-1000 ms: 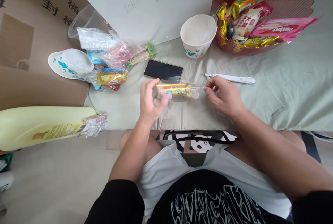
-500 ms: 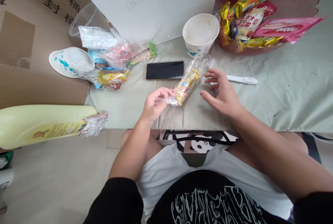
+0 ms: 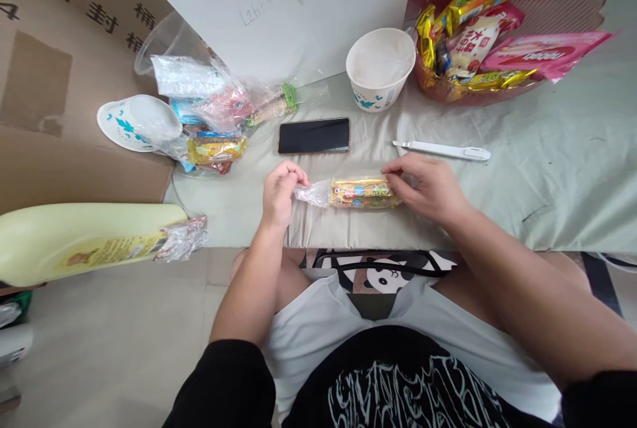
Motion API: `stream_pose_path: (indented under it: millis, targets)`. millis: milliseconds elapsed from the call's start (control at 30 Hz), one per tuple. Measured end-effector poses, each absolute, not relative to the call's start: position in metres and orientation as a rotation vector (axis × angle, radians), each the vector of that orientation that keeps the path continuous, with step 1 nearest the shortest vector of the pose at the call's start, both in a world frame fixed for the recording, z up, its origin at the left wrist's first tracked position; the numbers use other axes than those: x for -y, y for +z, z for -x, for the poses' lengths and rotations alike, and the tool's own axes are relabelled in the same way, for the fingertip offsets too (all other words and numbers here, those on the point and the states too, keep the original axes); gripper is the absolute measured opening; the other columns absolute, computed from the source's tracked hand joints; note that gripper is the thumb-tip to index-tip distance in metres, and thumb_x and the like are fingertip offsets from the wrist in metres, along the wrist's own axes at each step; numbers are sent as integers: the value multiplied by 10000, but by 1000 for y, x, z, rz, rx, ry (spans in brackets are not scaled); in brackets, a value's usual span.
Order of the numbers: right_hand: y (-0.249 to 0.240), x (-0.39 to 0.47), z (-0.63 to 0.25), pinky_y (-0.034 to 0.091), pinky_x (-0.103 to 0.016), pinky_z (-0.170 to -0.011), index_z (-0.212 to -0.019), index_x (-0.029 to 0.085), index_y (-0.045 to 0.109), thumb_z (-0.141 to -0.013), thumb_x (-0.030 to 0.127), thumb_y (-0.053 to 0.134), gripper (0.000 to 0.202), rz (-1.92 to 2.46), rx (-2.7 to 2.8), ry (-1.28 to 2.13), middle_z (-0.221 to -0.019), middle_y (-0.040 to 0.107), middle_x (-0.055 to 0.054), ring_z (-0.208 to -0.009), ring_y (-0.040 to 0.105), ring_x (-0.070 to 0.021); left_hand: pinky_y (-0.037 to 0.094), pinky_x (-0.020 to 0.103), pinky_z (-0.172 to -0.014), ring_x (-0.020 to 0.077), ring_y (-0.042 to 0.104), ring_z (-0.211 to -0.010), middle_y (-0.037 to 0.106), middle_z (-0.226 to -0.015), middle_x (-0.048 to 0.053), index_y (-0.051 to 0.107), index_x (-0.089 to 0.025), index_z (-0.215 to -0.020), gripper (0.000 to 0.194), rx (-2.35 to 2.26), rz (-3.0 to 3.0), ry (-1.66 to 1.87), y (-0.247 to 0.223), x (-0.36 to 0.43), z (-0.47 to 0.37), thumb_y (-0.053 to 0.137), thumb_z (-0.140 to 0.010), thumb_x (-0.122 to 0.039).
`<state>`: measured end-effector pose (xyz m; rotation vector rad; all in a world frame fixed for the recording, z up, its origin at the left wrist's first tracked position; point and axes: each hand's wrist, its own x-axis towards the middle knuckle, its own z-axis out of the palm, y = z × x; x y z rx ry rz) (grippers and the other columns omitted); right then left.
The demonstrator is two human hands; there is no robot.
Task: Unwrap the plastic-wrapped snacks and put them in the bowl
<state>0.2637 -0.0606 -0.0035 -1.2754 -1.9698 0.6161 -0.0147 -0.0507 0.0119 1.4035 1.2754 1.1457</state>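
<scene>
A clear plastic bag (image 3: 315, 194) with yellow, brightly printed snack packets (image 3: 361, 193) in it lies level across the cloth near the table's front edge. My left hand (image 3: 282, 196) pinches the bag's gathered left end between thumb and fingers. At the other end, my right hand (image 3: 428, 188) has its thumb and fingertips closed on the bag beside the packets; its fingers partly hide that end. Behind the bag lies a dark-screened phone (image 3: 314, 136). A slim white knife-like tool (image 3: 442, 150) rests just beyond my right hand.
Further back stands a white paper cup (image 3: 380, 71), with a red basket (image 3: 502, 95) of wrapped snacks to its right. On the left are a tipped paper cup (image 3: 134, 124), a heap of wrapped snacks (image 3: 216, 148), a pale yellow bottle (image 3: 74, 235) and a cardboard box (image 3: 37, 83).
The bag has swung from a slant to level and come nearer me. My right hand, open before, has closed on its right end. My left hand has shifted slightly left.
</scene>
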Motion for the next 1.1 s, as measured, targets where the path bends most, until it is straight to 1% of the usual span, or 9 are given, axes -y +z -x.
stream_pose_path:
  millis: [167,400,467,567,667,733,900,1000,1100]
  targets:
    - [0,61,-265,532,-375,-755,-899,255,679,-919,222,546,138,1302,1931,363,-821,740,-34,-792,699,-229,546,347,-897,197,666,-959,698,-1036,69,728,-188,-959,208,-1334,-2038,802,11,57,12,711,-816,-338]
    - [17,73,-264,505,-336,-682,-926,264,641,-928,137,542,162,1103,1783,134,-792,720,-22,-720,680,-194,565,407,-890,218,699,-961,729,-916,58,746,-220,-827,226,-1281,-2330,1367,23,67,11,601,-949,-343]
    - [25,78,-267,481,-292,-597,-922,251,642,-929,124,551,157,1005,1808,263,-765,712,-10,-625,640,-152,567,361,-759,198,696,-797,708,-761,42,702,-218,-724,264,-1184,-2360,1400,32,77,12,586,-940,-316]
    - [36,80,-274,449,-231,-505,-1013,213,655,-968,208,581,87,806,1969,835,-696,698,23,-502,573,-94,462,257,-529,127,595,-536,677,-618,32,660,-196,-632,326,-988,-2226,913,44,89,15,545,-928,-267]
    - [38,78,-278,482,-212,-545,-1098,179,678,-1038,321,507,230,637,2119,1419,-739,739,10,-566,639,-93,457,205,-517,115,648,-547,733,-644,28,746,-183,-744,223,-822,-1895,101,53,89,20,593,-887,-259]
    - [35,77,-276,494,-234,-594,-1064,182,709,-1052,324,465,282,717,2253,1448,-799,764,-13,-642,679,-115,488,192,-543,125,697,-591,766,-695,26,776,-183,-862,143,-769,-1718,-137,55,85,24,650,-844,-248]
    - [20,77,-265,523,-307,-676,-1123,216,717,-1004,234,488,258,1043,2328,883,-947,785,-54,-765,714,-178,458,218,-467,97,578,-452,691,-605,10,680,-183,-787,245,-940,-1641,650,45,80,25,635,-912,-389]
    - [13,79,-258,546,-333,-720,-1153,220,700,-979,196,522,250,1097,2210,585,-963,744,-73,-831,697,-200,577,322,-719,179,693,-766,742,-855,60,696,-190,-934,338,-1236,-1945,937,35,76,15,761,-808,-497]
    - [8,81,-249,551,-400,-837,-1184,222,675,-946,198,584,256,1033,2204,380,-1061,693,-104,-965,664,-246,548,448,-975,285,675,-1128,720,-1211,128,669,-188,-1223,557,-1248,-2146,509,31,73,5,812,-763,-469]
